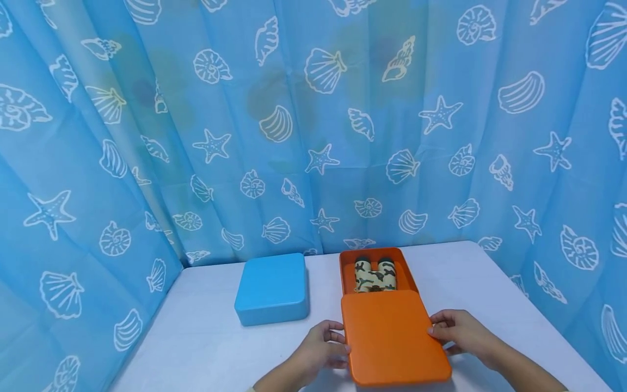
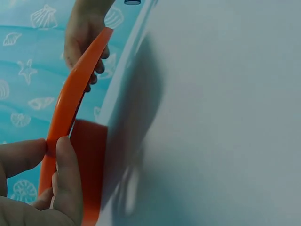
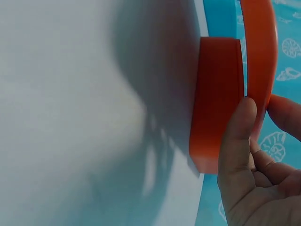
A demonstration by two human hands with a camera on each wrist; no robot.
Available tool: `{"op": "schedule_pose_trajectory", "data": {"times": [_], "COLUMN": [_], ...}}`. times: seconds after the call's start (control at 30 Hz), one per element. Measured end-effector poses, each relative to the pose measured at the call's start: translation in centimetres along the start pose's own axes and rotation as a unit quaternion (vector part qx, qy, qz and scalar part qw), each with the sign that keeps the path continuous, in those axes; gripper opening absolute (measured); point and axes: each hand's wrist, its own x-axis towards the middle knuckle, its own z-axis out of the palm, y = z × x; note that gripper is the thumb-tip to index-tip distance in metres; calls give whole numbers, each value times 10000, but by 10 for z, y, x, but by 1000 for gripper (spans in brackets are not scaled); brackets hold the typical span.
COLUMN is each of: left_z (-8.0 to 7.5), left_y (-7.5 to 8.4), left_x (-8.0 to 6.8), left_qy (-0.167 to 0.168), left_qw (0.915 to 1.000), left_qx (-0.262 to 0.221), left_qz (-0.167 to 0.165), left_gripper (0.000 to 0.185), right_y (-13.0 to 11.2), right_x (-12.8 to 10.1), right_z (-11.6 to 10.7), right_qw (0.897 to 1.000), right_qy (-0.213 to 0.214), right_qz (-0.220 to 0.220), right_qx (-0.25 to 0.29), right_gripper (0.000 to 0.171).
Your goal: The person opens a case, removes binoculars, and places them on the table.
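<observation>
An orange lid (image 1: 394,335) is held by its side edges between both hands, above the near part of an open orange box (image 1: 346,272) and shifted toward me. My left hand (image 1: 338,343) pinches the lid's left edge; my right hand (image 1: 438,329) pinches its right edge. Camouflage binoculars (image 1: 374,275) lie in the uncovered far part of the box. The left wrist view shows thumb and finger (image 2: 63,160) clamped on the lid (image 2: 70,103), with the box (image 2: 89,165) under it. In the right wrist view the lid (image 3: 258,61) is raised off the box (image 3: 218,99).
A closed blue box (image 1: 271,288) sits on the white table (image 1: 206,337) to the left of the orange one. A blue curtain with shells and starfish (image 1: 313,120) hangs close behind and along both sides of the table.
</observation>
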Motion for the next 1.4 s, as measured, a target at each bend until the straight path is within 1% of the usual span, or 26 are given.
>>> {"op": "schedule_pose_trajectory", "data": {"times": [0.1,0.2,0.3,0.4,0.57,0.63,0.7,0.9,1.07,1.17,1.3,1.4], "left_z": [1,2,3,3,2,2,3,8,9,10,12,14], "left_y": [-4,-7,-9,-13,-21,-23,-24,-25,-26,-28,-27,-26], "left_x": [-7,-12,-15,-17,-19,-19,-19,-18,-17,-15,-13,-13], "left_qy": [-166,-323,-403,-429,-471,-489,-500,-482,-391,-340,-272,-163], "left_qw": [9999,9994,9991,9990,9984,9980,9975,9943,9907,9880,9835,9787], "left_qx": [-25,-89,-94,37,242,298,400,927,1279,1480,1744,1958], "left_qz": [-25,46,135,141,-175,-269,-282,-231,-254,-275,-391,-597], "left_gripper": [43,41,40,40,37,37,36,33,32,32,32,31], "right_y": [3,7,9,14,22,24,27,34,32,31,31,34], "right_x": [-6,-12,-16,-19,-20,-19,-18,-19,-18,-16,-14,-12], "right_z": [2,2,3,5,9,11,11,11,15,17,17,17], "right_qw": [10000,10000,9999,9997,9993,9992,9990,9964,9950,9933,9907,9897], "right_qy": [-43,-64,-77,-126,-220,-241,-271,-433,-400,-395,-400,-452], "right_qz": [36,62,92,151,255,253,216,-25,223,279,247,320], "right_qx": [-14,-43,-101,-129,-173,-211,-292,-730,-888,-1052,-1279,-1320], "right_gripper": [45,44,43,41,35,33,32,26,24,22,21,25]}}
